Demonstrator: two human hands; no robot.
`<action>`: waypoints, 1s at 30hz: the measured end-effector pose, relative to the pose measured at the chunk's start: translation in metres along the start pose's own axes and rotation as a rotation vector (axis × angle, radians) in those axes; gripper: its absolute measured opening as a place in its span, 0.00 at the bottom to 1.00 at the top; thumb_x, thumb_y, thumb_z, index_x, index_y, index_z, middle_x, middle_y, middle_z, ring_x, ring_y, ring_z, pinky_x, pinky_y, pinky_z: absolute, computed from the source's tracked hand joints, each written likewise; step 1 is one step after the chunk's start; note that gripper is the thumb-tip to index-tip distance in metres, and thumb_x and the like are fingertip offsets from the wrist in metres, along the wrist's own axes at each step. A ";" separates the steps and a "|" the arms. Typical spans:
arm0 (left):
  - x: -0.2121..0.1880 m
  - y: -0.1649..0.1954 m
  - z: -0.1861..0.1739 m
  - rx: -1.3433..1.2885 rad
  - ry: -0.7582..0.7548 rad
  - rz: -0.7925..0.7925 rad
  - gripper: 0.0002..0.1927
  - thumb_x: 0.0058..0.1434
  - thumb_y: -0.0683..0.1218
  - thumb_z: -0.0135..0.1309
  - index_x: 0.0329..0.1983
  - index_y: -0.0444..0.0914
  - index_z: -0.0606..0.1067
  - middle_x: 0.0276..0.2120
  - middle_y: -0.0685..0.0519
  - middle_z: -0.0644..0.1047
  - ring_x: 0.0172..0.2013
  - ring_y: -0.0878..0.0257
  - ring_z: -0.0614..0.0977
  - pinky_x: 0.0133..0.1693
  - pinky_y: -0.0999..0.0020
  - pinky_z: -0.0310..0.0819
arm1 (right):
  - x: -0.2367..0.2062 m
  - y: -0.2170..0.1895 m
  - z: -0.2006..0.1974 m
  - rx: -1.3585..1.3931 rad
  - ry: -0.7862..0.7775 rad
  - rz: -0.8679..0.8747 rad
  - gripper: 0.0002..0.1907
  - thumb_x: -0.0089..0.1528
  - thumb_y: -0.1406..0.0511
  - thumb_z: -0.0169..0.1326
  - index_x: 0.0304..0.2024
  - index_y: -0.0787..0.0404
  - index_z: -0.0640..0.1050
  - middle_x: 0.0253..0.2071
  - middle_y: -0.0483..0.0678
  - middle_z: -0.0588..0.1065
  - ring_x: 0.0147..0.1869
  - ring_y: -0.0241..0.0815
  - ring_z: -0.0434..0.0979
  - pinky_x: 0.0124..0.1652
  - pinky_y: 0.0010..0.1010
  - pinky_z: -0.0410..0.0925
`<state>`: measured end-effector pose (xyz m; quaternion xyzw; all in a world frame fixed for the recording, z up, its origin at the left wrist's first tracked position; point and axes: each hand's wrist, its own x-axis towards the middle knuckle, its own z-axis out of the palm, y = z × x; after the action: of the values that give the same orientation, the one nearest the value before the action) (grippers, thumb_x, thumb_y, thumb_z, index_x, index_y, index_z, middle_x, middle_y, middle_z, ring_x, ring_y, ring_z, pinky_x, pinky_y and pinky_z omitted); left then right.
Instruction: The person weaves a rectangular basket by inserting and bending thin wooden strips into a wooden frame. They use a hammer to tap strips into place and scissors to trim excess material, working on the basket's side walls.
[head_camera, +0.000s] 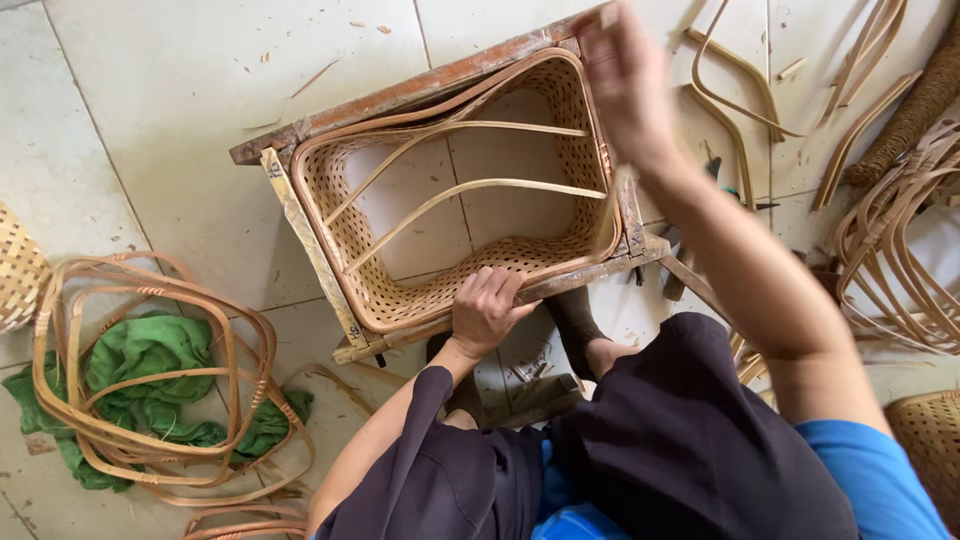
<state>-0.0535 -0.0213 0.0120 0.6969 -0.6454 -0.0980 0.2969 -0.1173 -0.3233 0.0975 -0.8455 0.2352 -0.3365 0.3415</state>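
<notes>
The left hand (487, 308), low in the centre of the frame, was curled over the near rim of a woven cane basket (452, 190) set inside a wooden frame (300, 222), fingers pressing the weave. The right hand (625, 80), blurred at the upper right, was raised over the basket's far corner with fingers bunched, and whether it pinched anything could not be told. Around them lay pale floor tiles (160, 110), a stack of cane hoops (150, 385) on a green cloth (150, 350) at lower left, and bent cane strips (890, 250) at right.
</notes>
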 end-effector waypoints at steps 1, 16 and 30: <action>0.001 0.000 -0.001 -0.010 -0.001 -0.001 0.24 0.49 0.59 0.68 0.40 0.39 0.77 0.31 0.54 0.74 0.35 0.57 0.77 0.38 0.61 0.73 | 0.000 -0.001 0.017 0.021 -0.035 0.166 0.13 0.79 0.64 0.39 0.51 0.66 0.72 0.36 0.49 0.73 0.32 0.38 0.70 0.29 0.31 0.70; -0.002 -0.002 0.005 0.019 0.000 -0.013 0.25 0.52 0.63 0.64 0.40 0.39 0.78 0.34 0.53 0.77 0.38 0.57 0.79 0.39 0.62 0.75 | -0.032 0.046 0.082 -0.036 -0.100 0.411 0.16 0.78 0.61 0.35 0.44 0.63 0.71 0.25 0.45 0.70 0.23 0.35 0.64 0.21 0.30 0.60; 0.156 -0.145 -0.011 0.243 0.307 0.087 0.11 0.61 0.47 0.66 0.44 0.43 0.77 0.47 0.55 0.76 0.52 0.56 0.78 0.54 0.64 0.79 | -0.033 0.060 0.104 -0.151 -0.129 0.307 0.15 0.76 0.63 0.40 0.38 0.67 0.69 0.20 0.56 0.73 0.18 0.48 0.73 0.18 0.38 0.65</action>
<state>0.0972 -0.1688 -0.0191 0.7058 -0.6291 0.1011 0.3096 -0.0734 -0.2984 -0.0160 -0.8427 0.3637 -0.2067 0.3389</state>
